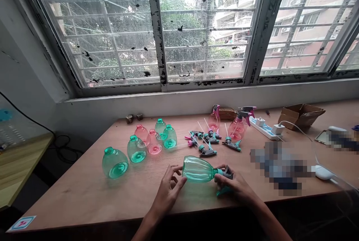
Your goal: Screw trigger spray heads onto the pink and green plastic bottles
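A green spray bottle (198, 169) lies on its side in the air just above the table's front part, its base to the left and its neck to the right. My left hand (169, 187) grips the base end, thumb in front and fingers curled behind. On the bottle's neck sits a grey and teal trigger sprayer (224, 175), and my right hand (234, 183) is closed around it. Behind them lie several loose trigger sprayers (207, 152) with thin tubes. To the left stand several open green bottles (114, 164) and two open pink bottles (154, 144).
Pink bottles with sprayers fitted (237, 129) stand at the back, near a white power strip (265, 128) and an open cardboard box (300, 117). A white mouse-like object (324, 172) and cables lie at right. Windows rise behind the wooden table (84, 192).
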The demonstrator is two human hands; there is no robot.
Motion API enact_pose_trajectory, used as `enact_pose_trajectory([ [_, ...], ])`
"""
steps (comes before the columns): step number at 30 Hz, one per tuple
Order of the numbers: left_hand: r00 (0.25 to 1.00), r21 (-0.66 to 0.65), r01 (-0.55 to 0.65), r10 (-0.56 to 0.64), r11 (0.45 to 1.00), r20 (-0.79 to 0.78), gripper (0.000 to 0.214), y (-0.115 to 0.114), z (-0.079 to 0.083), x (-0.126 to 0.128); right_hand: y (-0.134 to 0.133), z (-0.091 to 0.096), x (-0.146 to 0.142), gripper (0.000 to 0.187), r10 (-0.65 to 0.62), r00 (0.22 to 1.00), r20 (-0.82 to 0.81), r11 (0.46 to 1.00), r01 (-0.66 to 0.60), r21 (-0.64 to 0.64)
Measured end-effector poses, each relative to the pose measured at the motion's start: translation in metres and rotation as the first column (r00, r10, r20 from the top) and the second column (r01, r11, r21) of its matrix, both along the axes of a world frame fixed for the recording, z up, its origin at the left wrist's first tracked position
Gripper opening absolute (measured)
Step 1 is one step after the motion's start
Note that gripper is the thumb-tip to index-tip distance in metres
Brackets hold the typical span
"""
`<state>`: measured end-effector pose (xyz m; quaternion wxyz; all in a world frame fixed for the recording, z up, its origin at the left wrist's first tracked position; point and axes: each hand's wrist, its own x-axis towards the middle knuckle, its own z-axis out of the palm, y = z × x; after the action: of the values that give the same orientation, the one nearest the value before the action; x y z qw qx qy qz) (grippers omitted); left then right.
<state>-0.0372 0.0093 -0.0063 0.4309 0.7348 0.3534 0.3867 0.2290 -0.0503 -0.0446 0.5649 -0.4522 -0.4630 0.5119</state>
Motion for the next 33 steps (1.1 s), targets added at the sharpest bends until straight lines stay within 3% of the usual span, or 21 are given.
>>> enact_pose_trajectory([
  [7,0.999,-0.028,-0.047,0.047,0.998,-0.016,0.036,0.0034,-0.0026,0.0008,0.0001,-0.0007,0.0009,0.037,0.024,0.999,0.033,1.000,-0.024,0.007],
  [14,1.000,0.006,-0.011,0.011,1.000,0.002,0.030,0.0075,-0.0074,0.0008,0.0000,0.0045,-0.0011,0.035,-0.035,0.999,-0.011,0.999,0.035,0.003],
  [25,0.997,0.013,-0.071,0.070,0.997,0.007,0.031,0.0032,-0.0026,0.0010,-0.0015,0.0052,-0.0012,0.039,-0.001,0.999,0.041,1.000,0.001,-0.008],
  [33,0.999,0.032,-0.032,0.032,0.999,0.012,0.029,0.0044,-0.0045,0.0015,0.0011,0.0019,0.0004,0.041,-0.044,0.999,-0.019,0.999,0.044,-0.009],
])
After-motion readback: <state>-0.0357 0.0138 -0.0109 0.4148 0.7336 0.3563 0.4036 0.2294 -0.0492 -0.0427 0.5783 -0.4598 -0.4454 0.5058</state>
